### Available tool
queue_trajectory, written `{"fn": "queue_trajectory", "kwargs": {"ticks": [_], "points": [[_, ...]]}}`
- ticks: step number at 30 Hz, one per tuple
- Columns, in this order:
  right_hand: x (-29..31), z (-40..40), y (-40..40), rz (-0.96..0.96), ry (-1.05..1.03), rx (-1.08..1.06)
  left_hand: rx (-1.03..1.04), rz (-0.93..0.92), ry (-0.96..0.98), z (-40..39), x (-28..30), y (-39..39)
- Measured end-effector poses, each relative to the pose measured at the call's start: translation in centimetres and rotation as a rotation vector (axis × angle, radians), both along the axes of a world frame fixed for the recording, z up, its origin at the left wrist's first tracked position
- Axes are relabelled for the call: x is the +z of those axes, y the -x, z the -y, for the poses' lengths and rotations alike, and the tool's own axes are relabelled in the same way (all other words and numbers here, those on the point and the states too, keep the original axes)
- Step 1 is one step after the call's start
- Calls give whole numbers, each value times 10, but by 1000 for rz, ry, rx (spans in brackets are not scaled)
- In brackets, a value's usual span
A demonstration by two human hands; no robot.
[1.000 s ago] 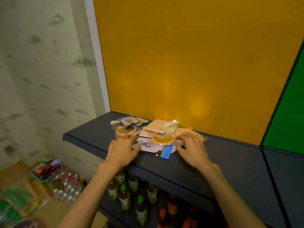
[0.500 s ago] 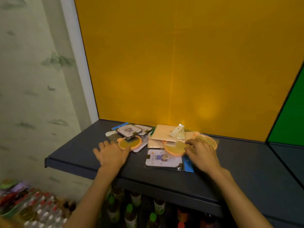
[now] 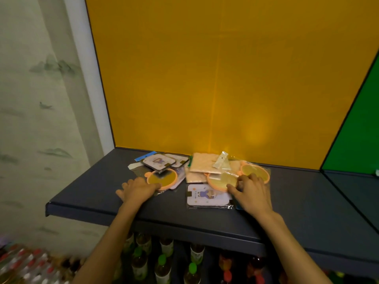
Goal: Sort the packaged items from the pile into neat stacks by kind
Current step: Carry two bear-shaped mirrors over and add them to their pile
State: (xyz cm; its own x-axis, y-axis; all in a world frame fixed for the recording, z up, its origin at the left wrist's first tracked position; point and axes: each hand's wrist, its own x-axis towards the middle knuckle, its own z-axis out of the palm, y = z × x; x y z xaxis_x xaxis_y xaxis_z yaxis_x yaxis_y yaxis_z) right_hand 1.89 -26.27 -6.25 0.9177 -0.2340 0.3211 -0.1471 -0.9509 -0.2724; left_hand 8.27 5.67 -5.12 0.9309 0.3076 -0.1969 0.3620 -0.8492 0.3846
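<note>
A pile of packaged items lies on the dark shelf against the yellow back panel. It holds three orange round discs: a left disc, a middle disc and a right disc. Beige square pads with a small white sachet on them lie behind. Square printed cards sit at the back left, and one white card with a purple figure lies in front. My left hand lies flat with fingers apart, its thumb at the left disc's wrapper. My right hand pinches the middle disc's right rim.
A green panel closes the right side, with more dark shelf running toward it. A patterned wall is on the left. Several bottles stand on the level below the shelf's front edge.
My left hand has slid left off the pile, uncovering the white card in front. My right hand has moved onto the middle disc's rim. The view has shifted right and closer.
</note>
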Motion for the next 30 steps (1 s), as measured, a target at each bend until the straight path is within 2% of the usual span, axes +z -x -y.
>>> {"fn": "queue_trajectory", "kwargs": {"ticks": [9,15,18,23,27,30], "points": [[1,-14,7,10,-65,-33,28,25,29,-42,-1,3],[0,-20,2,-5,-112,-105,60,147,-152,-51,-4,23],[0,-24,-1,-50,-54,-159,48,156,-171,-46,-7,27],[-1,-25,-6,-63,-161,-185,60,64,23,-63,0,21],[10,-26,-9,-127,-443,-188,94,26,186,-76,1,17],[15,-24,-16,-166,-614,-193,140,90,475,-79,11,22]]}}
